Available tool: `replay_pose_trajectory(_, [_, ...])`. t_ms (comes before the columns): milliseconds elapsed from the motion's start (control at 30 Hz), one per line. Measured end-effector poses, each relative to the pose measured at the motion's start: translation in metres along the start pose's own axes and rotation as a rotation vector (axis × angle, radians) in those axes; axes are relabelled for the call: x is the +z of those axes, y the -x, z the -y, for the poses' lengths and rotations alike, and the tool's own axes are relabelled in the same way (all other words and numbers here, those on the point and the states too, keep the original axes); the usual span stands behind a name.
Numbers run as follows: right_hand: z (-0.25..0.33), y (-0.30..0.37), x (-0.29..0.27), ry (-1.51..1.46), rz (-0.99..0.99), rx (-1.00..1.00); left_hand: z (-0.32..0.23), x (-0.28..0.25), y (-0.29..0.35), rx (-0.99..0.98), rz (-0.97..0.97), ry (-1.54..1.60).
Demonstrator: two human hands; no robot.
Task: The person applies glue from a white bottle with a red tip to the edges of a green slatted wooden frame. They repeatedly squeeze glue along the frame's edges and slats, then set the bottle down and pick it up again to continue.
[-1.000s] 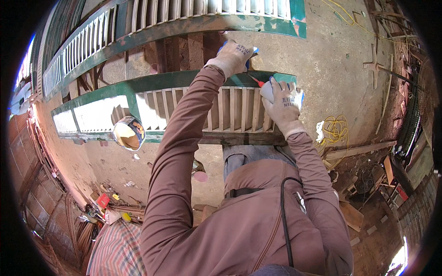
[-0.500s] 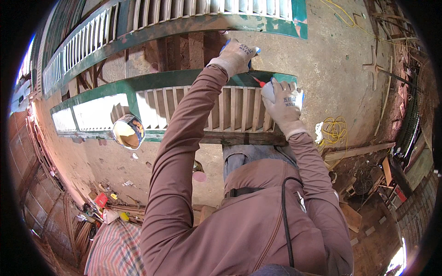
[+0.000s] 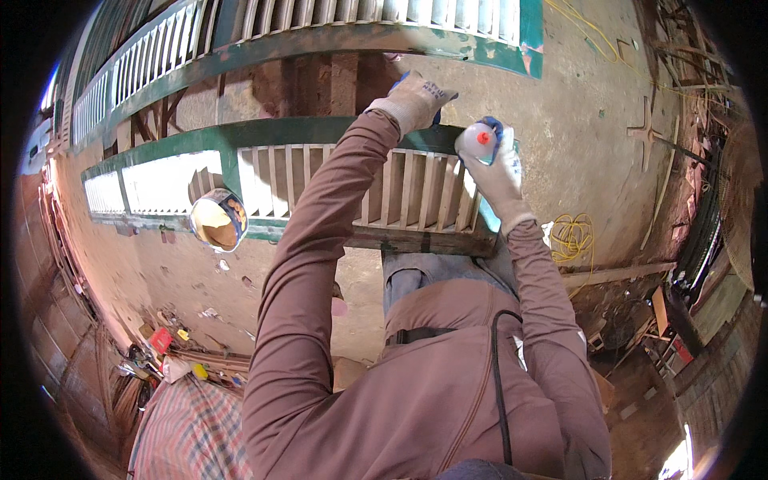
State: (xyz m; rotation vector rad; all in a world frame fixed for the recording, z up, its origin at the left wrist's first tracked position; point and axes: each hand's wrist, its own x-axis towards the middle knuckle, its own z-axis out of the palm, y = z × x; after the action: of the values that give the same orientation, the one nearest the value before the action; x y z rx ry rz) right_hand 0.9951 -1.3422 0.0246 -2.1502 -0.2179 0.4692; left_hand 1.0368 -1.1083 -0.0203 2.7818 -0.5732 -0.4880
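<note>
A louvered wooden shutter (image 3: pixel 230 166) with a green frame and pale slats lies across in front of me. My right hand (image 3: pixel 502 178), in a white and blue work glove, is closed around a white squeeze bottle (image 3: pixel 477 146) with a red nozzle. The nozzle points up, above the shutter's far right corner. My left hand (image 3: pixel 416 102), gloved alike, is over the far green rail with its fingers curled. Whatever those fingers hold, if anything, is hidden.
A second green louvered shutter (image 3: pixel 360 38) lies beyond. An open bucket (image 3: pixel 218 222) with yellowish contents stands at the near edge, left. A yellow cord (image 3: pixel 571 238) is coiled on the floor at right. Checked cloth (image 3: pixel 188 432) and clutter lie at lower left.
My right hand has tipped the squeeze bottle upright, turning its red nozzle from the rail up toward me. The left hand has shifted slightly and stays over the rail.
</note>
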Motion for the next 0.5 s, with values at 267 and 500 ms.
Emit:
replay_pose_trajectory(267, [0.002, -0.033, 0.03, 0.264, 0.097, -0.333, 0.035, -0.002, 0.083, -0.436, -0.504, 0.292])
replay_pose_trajectory(500, [0.008, -0.043, 0.03, 0.365, 0.185, -0.337, 0.019, 0.052, 0.156, -0.584, -0.743, 0.241])
